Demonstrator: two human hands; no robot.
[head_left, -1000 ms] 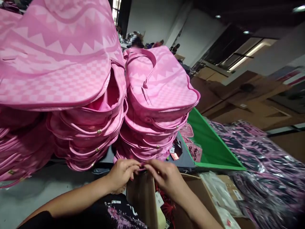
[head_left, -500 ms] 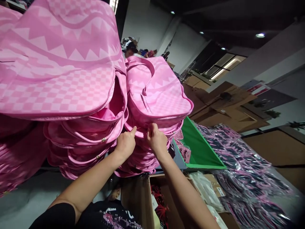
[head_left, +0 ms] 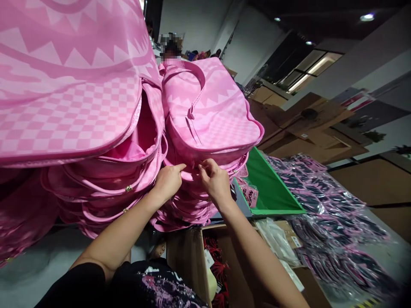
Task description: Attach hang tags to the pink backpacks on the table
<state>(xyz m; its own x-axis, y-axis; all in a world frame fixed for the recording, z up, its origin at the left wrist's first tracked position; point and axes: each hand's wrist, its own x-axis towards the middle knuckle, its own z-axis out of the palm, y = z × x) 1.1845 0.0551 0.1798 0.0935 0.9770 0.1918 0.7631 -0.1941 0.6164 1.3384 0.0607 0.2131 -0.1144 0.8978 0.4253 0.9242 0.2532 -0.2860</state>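
Many pink backpacks (head_left: 77, 115) in stacks, my left hand (head_left: 168, 182) and right hand (head_left: 215, 182) at the right stack (head_left: 212, 105)

Largest in my view is the left stack (head_left: 105, 171), its top backpack overhanging toward me with zigzag teeth, a checkered panel and a gaping side opening. Just beside it I have the right stack, lower, with a carry strap looped over its top backpack and a grey surface (head_left: 244, 208) showing near its foot. Well to the right lie dark and pink goods (head_left: 308, 201) in clear plastic, and nearer stands a green panel (head_left: 276, 188). Toward me is an open carton (head_left: 186, 256), with pale plastic packets (head_left: 276, 239) to its right.

Both my hands are at the front of the right stack, just below its top backpack. The left is curled, index finger stretched toward the right; the right keeps its fingers bent, narrow. I cannot tell whether either holds anything.

Smaller still, pink lettered pieces (head_left: 248, 194) lie beside the green panel, red cords (head_left: 220, 269) sit in the carton, and gold-coloured fittings (head_left: 128, 188) shine on the left stack.
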